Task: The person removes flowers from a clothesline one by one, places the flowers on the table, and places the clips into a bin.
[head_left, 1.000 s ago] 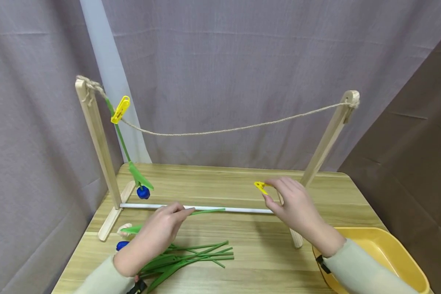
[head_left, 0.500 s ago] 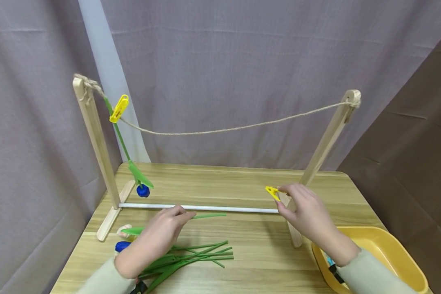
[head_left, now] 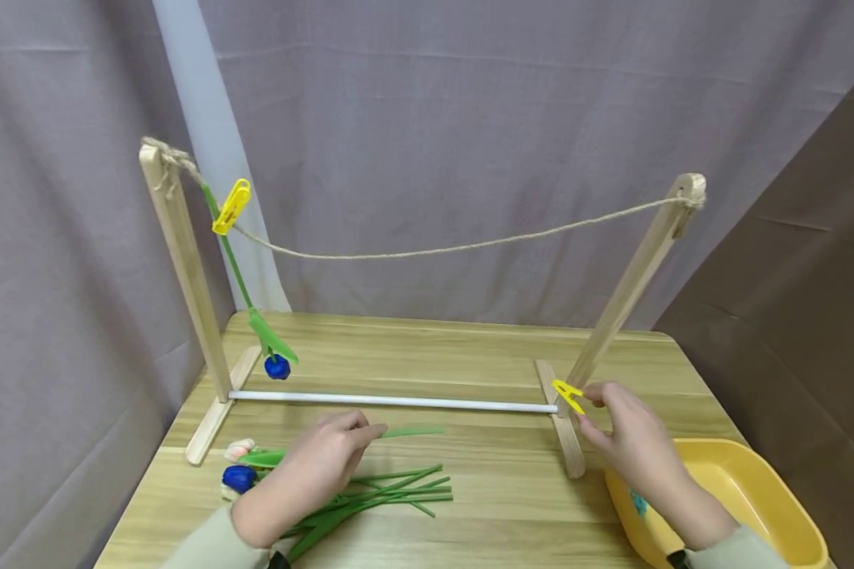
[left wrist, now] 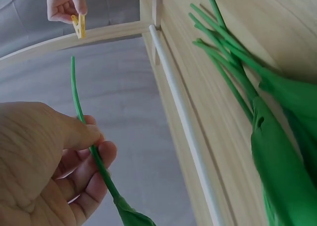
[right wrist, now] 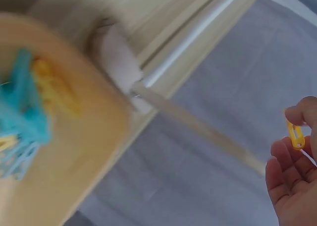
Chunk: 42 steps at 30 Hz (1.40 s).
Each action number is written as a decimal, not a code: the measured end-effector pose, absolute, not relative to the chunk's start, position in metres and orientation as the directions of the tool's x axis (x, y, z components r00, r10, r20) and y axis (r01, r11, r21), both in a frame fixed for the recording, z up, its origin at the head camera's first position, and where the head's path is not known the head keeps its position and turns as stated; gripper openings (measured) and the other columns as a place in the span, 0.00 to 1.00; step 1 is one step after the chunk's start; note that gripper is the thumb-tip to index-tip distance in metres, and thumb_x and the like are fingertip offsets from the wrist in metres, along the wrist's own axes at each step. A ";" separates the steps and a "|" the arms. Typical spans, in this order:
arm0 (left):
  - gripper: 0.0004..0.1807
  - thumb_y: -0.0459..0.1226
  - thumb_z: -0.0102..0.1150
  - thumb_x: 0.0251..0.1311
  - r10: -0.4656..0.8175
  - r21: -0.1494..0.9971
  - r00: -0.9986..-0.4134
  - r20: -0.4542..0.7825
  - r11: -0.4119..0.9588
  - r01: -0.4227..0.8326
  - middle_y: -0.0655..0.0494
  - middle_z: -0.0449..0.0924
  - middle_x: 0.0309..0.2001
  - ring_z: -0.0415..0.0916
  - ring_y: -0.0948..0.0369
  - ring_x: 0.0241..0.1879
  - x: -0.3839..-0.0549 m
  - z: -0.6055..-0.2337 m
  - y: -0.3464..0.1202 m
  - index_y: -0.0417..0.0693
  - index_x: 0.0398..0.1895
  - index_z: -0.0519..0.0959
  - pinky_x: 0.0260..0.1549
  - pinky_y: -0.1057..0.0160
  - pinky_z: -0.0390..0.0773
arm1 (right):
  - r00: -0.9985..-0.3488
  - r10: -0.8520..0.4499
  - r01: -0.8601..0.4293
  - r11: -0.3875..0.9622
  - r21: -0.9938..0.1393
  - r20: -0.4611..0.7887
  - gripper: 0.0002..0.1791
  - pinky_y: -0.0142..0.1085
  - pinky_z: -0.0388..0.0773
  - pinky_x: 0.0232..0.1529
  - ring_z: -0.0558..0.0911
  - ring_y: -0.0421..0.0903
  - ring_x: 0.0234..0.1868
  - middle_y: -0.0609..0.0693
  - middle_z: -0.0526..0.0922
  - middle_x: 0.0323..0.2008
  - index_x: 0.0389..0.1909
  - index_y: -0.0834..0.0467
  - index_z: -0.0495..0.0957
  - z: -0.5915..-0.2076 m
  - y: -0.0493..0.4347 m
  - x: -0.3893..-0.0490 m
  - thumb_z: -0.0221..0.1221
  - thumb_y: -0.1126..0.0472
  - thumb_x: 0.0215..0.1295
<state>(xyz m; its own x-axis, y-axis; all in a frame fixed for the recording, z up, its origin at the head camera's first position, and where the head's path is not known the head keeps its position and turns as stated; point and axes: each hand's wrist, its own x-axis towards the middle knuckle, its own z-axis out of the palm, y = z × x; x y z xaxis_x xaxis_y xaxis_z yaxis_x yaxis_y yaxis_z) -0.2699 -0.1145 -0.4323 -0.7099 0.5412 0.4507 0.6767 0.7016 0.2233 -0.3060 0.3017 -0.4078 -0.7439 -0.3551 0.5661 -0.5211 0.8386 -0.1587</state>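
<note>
My left hand (head_left: 327, 458) pinches the green stem (left wrist: 76, 94) of an artificial flower between thumb and fingers, and the stem's bare end points right. In the head view its leaf and a pale pink bloom (head_left: 239, 450) show left of the hand. My right hand (head_left: 633, 435) pinches a yellow clothespin (right wrist: 297, 137) by the rack's right post. Under my left forearm lies a bunch of green-stemmed flowers (head_left: 413, 496), with a blue bloom (head_left: 239, 478) at its left end. Another blue flower (head_left: 277, 367) hangs head down from the rope, clipped by a yellow clothespin (head_left: 232, 207).
A jute rope (head_left: 398, 255) sags between two wooden posts (head_left: 192, 284), joined low down by a white rod (head_left: 398, 401). At the right front stands a yellow tray (head_left: 776, 506); the right wrist view shows blue clothespins (right wrist: 22, 102) and yellow clothespins (right wrist: 54, 87) inside.
My right hand has moved right and nearer to me with the yellow clothespin, ending beside the right post. My left hand has come slightly nearer with the flower stem.
</note>
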 end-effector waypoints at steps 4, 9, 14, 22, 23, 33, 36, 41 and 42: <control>0.19 0.23 0.61 0.53 0.555 0.218 -0.692 0.461 0.685 0.695 0.61 0.76 0.33 0.70 0.67 0.29 -0.269 -0.437 -0.108 0.46 0.48 0.84 0.29 0.66 0.74 | -0.805 -0.295 -0.449 0.871 -0.202 0.515 0.21 0.45 0.76 0.28 0.80 0.52 0.35 0.54 0.80 0.36 0.43 0.62 0.75 -0.413 0.316 -0.299 0.70 0.68 0.48; 0.19 0.23 0.62 0.53 0.573 0.216 -0.695 0.434 0.683 0.698 0.60 0.77 0.33 0.73 0.66 0.31 -0.267 -0.443 -0.099 0.46 0.48 0.84 0.31 0.65 0.76 | -0.848 -0.239 -0.379 0.897 -0.227 0.473 0.20 0.42 0.73 0.23 0.80 0.53 0.33 0.55 0.81 0.35 0.45 0.61 0.76 -0.419 0.337 -0.290 0.70 0.66 0.50; 0.17 0.24 0.61 0.54 0.590 0.199 -0.699 0.404 0.689 0.697 0.62 0.76 0.32 0.73 0.66 0.32 -0.264 -0.452 -0.091 0.46 0.47 0.84 0.32 0.64 0.75 | -0.875 -0.203 -0.328 0.917 -0.229 0.440 0.20 0.48 0.74 0.24 0.80 0.55 0.36 0.54 0.80 0.37 0.45 0.60 0.77 -0.428 0.365 -0.283 0.70 0.64 0.50; 0.14 0.29 0.63 0.57 0.617 0.187 -0.709 0.343 0.694 0.695 0.62 0.75 0.31 0.72 0.66 0.30 -0.263 -0.469 -0.084 0.48 0.46 0.84 0.31 0.65 0.74 | -0.837 -0.188 -0.319 0.931 -0.178 0.515 0.22 0.49 0.73 0.30 0.76 0.55 0.37 0.54 0.76 0.39 0.42 0.61 0.77 -0.446 0.402 -0.271 0.72 0.67 0.43; 0.13 0.29 0.62 0.57 0.620 0.185 -0.711 0.331 0.696 0.694 0.62 0.75 0.31 0.72 0.66 0.30 -0.263 -0.470 -0.084 0.48 0.45 0.84 0.31 0.65 0.74 | -0.839 -0.186 -0.316 0.932 -0.179 0.512 0.22 0.50 0.72 0.30 0.76 0.55 0.37 0.55 0.76 0.39 0.42 0.62 0.77 -0.446 0.405 -0.269 0.72 0.67 0.43; 0.10 0.30 0.60 0.59 0.636 0.173 -0.727 0.258 0.710 0.682 0.63 0.74 0.30 0.73 0.65 0.31 -0.263 -0.478 -0.081 0.49 0.41 0.85 0.32 0.64 0.74 | -0.868 -0.164 -0.278 0.943 -0.184 0.468 0.22 0.53 0.72 0.33 0.76 0.57 0.37 0.57 0.76 0.39 0.44 0.62 0.76 -0.448 0.416 -0.261 0.70 0.68 0.46; 0.09 0.31 0.60 0.60 0.640 0.181 -0.729 0.243 0.709 0.682 0.62 0.75 0.31 0.74 0.65 0.32 -0.264 -0.478 -0.080 0.49 0.41 0.84 0.32 0.64 0.74 | -0.864 -0.172 -0.284 0.943 -0.174 0.473 0.22 0.53 0.72 0.32 0.76 0.57 0.37 0.57 0.76 0.39 0.43 0.62 0.76 -0.449 0.417 -0.261 0.70 0.68 0.45; 0.09 0.33 0.62 0.60 0.634 0.209 -0.739 0.227 0.709 0.673 0.61 0.78 0.34 0.77 0.63 0.35 -0.264 -0.476 -0.081 0.48 0.44 0.84 0.36 0.62 0.76 | -0.878 -0.159 -0.270 0.943 -0.194 0.451 0.25 0.54 0.71 0.34 0.76 0.59 0.38 0.60 0.77 0.39 0.46 0.63 0.75 -0.451 0.418 -0.259 0.72 0.64 0.45; 0.10 0.35 0.63 0.60 0.632 0.217 -0.741 0.227 0.709 0.671 0.60 0.78 0.35 0.77 0.62 0.36 -0.264 -0.476 -0.081 0.48 0.45 0.83 0.38 0.60 0.77 | -0.882 -0.153 -0.267 0.942 -0.203 0.446 0.26 0.55 0.71 0.35 0.76 0.60 0.39 0.60 0.77 0.40 0.46 0.64 0.75 -0.451 0.418 -0.259 0.73 0.63 0.45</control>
